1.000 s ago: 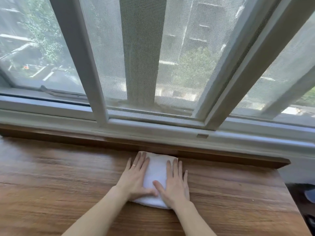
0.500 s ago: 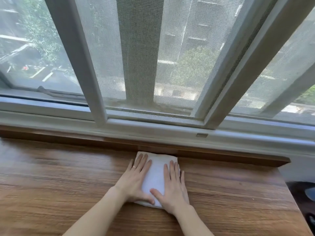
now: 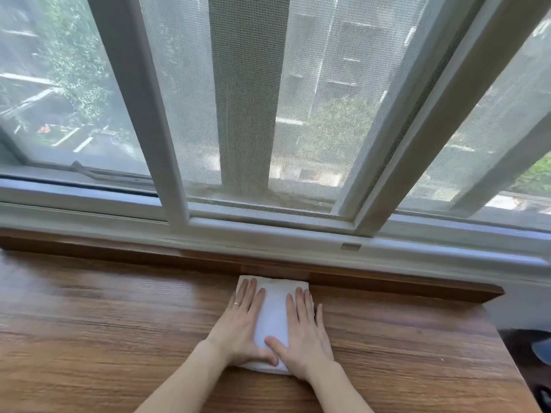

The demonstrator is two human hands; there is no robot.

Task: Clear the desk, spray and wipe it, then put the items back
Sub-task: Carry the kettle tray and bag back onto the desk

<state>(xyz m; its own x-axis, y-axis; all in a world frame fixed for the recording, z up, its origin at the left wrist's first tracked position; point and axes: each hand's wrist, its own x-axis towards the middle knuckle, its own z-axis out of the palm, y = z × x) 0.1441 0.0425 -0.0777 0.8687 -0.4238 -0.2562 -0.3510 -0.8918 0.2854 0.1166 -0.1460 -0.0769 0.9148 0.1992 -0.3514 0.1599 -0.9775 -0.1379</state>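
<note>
Two bare hands are pressing one folded white cloth (image 3: 272, 320) flat against the desk, and nothing else is lying on the visible wood. No brand, label or writing is showing anywhere in view.

Largest first: a window (image 3: 268, 99) with pale frames and a mesh screen is filling the upper half of the view, with trees and buildings showing blurred behind it. Below its sill a dark wooden ledge (image 3: 387, 281) is running along the back of the desk. The desk (image 3: 104, 338), a wood-grain top, is spreading across the lower half, its right edge showing at the right of the frame. Beyond that edge a dark shape with a bluish patch is showing, possibly a shoe, though it is too cropped to tell.

The cloth is lying at the back of the desk, its far edge touching the ledge. The left hand (image 3: 241, 326) is resting on the cloth's left side, fingers straight, gripping nothing, thumb across the near edge. The right hand (image 3: 304, 335) is lying on the right side, likewise flat and gripping nothing, its little finger on bare wood. A ring (image 3: 236, 303) is sitting on one left finger.
</note>
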